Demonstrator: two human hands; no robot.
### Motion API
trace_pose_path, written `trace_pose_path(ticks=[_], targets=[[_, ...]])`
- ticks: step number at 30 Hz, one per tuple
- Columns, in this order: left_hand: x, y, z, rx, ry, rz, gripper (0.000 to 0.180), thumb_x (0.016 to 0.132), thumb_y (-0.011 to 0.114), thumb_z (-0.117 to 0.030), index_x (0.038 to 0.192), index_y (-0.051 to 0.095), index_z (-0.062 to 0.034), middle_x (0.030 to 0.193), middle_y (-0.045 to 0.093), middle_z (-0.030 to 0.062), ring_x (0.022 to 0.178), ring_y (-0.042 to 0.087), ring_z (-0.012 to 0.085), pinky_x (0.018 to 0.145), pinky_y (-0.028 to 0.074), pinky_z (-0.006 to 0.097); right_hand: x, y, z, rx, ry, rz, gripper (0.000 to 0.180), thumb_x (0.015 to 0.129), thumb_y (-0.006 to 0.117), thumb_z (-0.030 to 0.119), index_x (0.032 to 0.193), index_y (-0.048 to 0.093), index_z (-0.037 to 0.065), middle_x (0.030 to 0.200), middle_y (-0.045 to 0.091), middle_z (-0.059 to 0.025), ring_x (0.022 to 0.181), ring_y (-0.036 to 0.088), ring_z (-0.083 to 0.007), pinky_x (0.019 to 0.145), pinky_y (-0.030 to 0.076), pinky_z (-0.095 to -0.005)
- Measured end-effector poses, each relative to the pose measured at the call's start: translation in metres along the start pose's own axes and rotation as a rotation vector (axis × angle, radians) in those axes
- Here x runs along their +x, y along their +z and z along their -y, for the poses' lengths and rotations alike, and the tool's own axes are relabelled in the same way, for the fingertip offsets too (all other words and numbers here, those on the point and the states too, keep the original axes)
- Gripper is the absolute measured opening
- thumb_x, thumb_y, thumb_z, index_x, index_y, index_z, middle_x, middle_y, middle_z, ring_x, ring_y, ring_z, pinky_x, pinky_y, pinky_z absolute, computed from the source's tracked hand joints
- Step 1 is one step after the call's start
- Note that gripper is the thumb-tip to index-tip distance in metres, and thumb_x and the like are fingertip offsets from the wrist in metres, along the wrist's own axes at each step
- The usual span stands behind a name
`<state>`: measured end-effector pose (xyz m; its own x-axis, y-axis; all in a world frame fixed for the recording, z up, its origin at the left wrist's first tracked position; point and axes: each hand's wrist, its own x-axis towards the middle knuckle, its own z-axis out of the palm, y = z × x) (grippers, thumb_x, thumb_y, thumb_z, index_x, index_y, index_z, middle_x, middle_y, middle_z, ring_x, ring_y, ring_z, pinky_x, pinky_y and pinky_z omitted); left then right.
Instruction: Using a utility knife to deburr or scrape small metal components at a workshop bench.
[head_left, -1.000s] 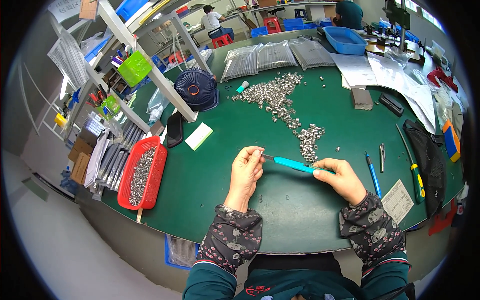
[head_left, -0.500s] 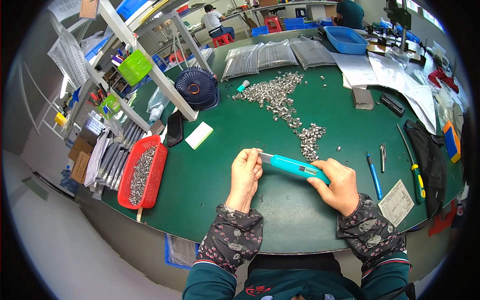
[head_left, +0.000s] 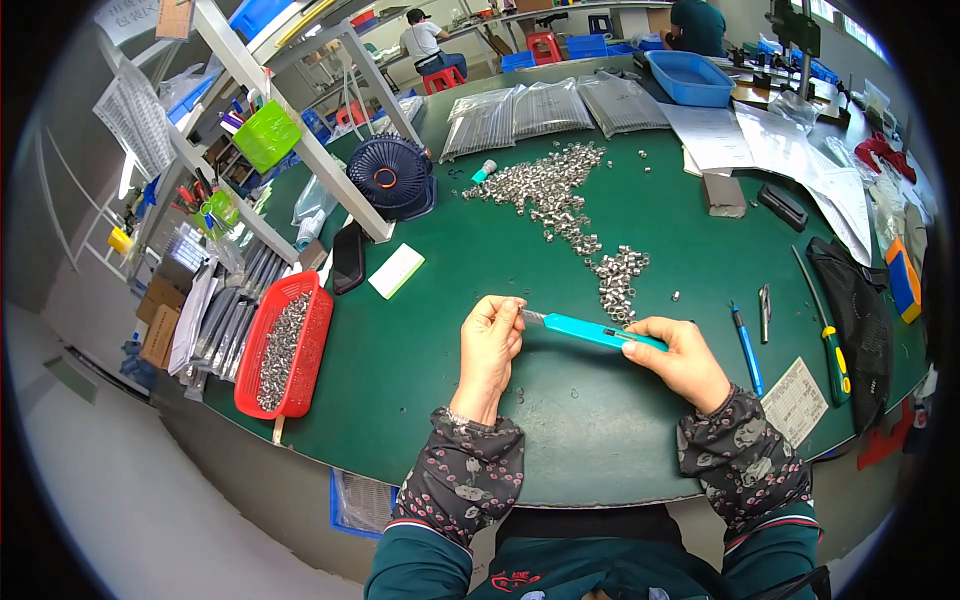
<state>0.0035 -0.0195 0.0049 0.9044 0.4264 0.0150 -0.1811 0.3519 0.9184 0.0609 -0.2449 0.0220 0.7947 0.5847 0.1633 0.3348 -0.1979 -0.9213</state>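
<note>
My right hand [head_left: 685, 362] is closed round the handle of a teal utility knife [head_left: 590, 330], with the thumb along its near side. The knife's blade [head_left: 533, 317] points left and reaches the fingertips of my left hand [head_left: 490, 345]. Those fingertips are pinched together on a small metal piece, mostly hidden by the fingers. Both hands hover over the green table. Just beyond the knife lies a small heap of short metal rings [head_left: 622, 275], trailing off from a larger pile of metal rings [head_left: 545, 190] farther back.
A red basket [head_left: 325, 325] of metal pieces stands at the left, near a phone [head_left: 349, 258] and a dark fan [head_left: 392, 177]. On the right lie a blue pen [head_left: 747, 350], a green-and-yellow-handled tool [head_left: 836, 365] and a paper slip [head_left: 795, 403]. Bagged rods [head_left: 552, 108] lie at the back.
My right hand has rolled the knife, so its narrow edge now shows instead of its broad face. The blade stays at my left fingertips, and my left hand has hardly moved.
</note>
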Motion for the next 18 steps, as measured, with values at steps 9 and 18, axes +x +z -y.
trace_pose_path(ticks=[9, 18], targets=[[0.003, -0.006, 0.002, -0.143, -0.128, -0.015, 0.020, 0.088, 0.049, -0.023, 0.085, 0.054, -0.0034, 0.069, 0.050, 0.0020, 0.044, 0.033, 0.0029, 0.035, 0.023, 0.015, -0.004, 0.004, 0.012, -0.330, -0.418, -0.409, 0.025, 0.069, 0.066, 0.014, 0.090, 0.056, 0.004, 0.073, 0.055, -0.0110, 0.061, 0.056, -0.0283, 0.053, 0.044, -0.0350], [0.000, -0.002, -0.002, -0.155, -0.093, 0.025, 0.020, 0.090, 0.045, -0.019, 0.091, 0.053, -0.0015, 0.075, 0.052, 0.0042, 0.046, 0.034, 0.0028, 0.035, 0.025, 0.015, -0.002, 0.006, 0.001, -0.668, -0.408, -0.360, 0.030, 0.066, 0.066, 0.011, 0.092, 0.054, 0.006, 0.075, 0.052, -0.0088, 0.064, 0.055, -0.0272, 0.054, 0.043, -0.0368]])
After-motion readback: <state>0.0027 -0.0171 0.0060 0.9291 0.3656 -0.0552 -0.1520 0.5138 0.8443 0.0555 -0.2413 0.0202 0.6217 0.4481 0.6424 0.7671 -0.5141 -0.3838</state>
